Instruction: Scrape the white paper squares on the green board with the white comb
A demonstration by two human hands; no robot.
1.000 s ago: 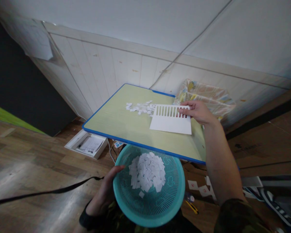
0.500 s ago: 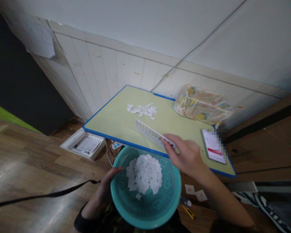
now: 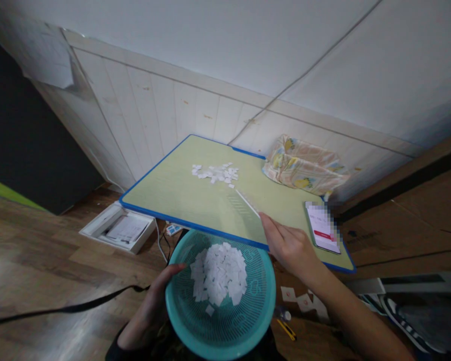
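My left hand [image 3: 164, 283] grips the left rim of a teal plastic basket [image 3: 268, 301], thumb over the edge, other fingers hidden beneath. Many small white paper pieces [image 3: 223, 276] lie heaped inside it. The basket is just below the front edge of a yellow-green table [image 3: 169, 175] with a blue border. My right hand [image 3: 287, 245] is closed on a thin white slotted strip [image 3: 248, 202], held above the table and seen nearly edge-on. More white paper pieces [image 3: 216, 173] lie scattered on the table, beyond the strip's tip.
A patterned cloth-covered basket [image 3: 304, 168] and a phone [image 3: 322, 228] are on the table's right part. An open white box [image 3: 118, 228] lies on the floor at left. A yellow cutter [image 3: 286, 330] and paper cards [image 3: 304, 302] lie below right. A strap [image 3: 93, 300] crosses at left.
The white strip in my right hand has turned from showing its slotted face to nearly edge-on. The view has shifted slightly. My left hand still holds the basket rim.
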